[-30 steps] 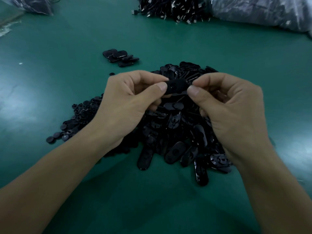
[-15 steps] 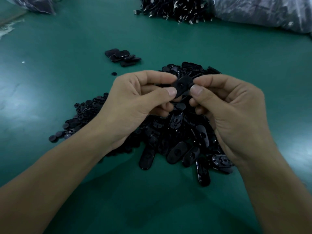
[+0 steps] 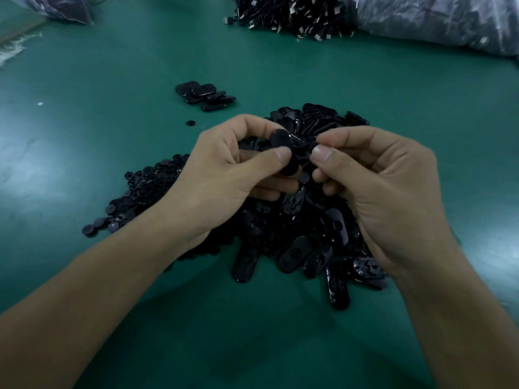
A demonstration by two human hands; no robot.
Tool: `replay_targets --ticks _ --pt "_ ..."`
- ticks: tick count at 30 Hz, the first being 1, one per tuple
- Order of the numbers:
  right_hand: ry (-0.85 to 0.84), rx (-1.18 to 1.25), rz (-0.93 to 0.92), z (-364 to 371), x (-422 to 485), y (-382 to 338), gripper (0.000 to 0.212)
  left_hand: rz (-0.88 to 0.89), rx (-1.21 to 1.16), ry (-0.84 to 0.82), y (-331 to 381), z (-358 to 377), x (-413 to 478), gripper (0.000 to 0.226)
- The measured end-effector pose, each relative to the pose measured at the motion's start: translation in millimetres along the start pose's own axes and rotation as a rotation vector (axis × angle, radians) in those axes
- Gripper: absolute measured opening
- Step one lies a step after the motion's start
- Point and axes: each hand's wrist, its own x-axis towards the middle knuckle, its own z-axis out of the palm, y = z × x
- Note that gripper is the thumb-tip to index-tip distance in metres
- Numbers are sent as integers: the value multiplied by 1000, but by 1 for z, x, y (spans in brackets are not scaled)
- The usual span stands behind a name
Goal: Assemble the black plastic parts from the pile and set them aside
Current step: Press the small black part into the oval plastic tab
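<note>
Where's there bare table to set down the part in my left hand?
Bare green table lies left of the set-aside stack, and between that stack and the cable heap. Also free: the near strip between your forearms. Crowded: the oval parts pile and the round pieces beside it.

No lettering or number can be read on the black parts (image 3: 295,248) or green table (image 3: 112,66)

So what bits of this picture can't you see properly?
Head view:
- black part: half covered by the thumb of the left hand and blurred; joined or not, unclear.
- right hand: whether its fingers pinch anything is lost against the dark pile.
- plastic bag: cut off by the top-right edge, contents foggy.
</note>
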Motion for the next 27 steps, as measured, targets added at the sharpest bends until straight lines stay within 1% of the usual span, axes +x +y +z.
replay_targets --ticks 2,7,11,15,18,27 --pt "-9 -5 5 1 0 -1 15 3 -1 31 -1 2 0 5" --pt "-11 -74 -6 3 -2 -2 14 54 30 147 -4 7 0 14" --pt "-14 -113 -16 4 -2 -3 13 50 -105 205 -3 6 0 9" --pt "-11 -165 -36 5 -3 -2 14 29 -200 189 -1 7 0 8" --pt "5 -180 -45 6 -3 -1 17 1 -216 148 0 10 -1 7" --pt "20 -265 -80 4 -1 -1 20 65 -71 77 1 10 -3 16"
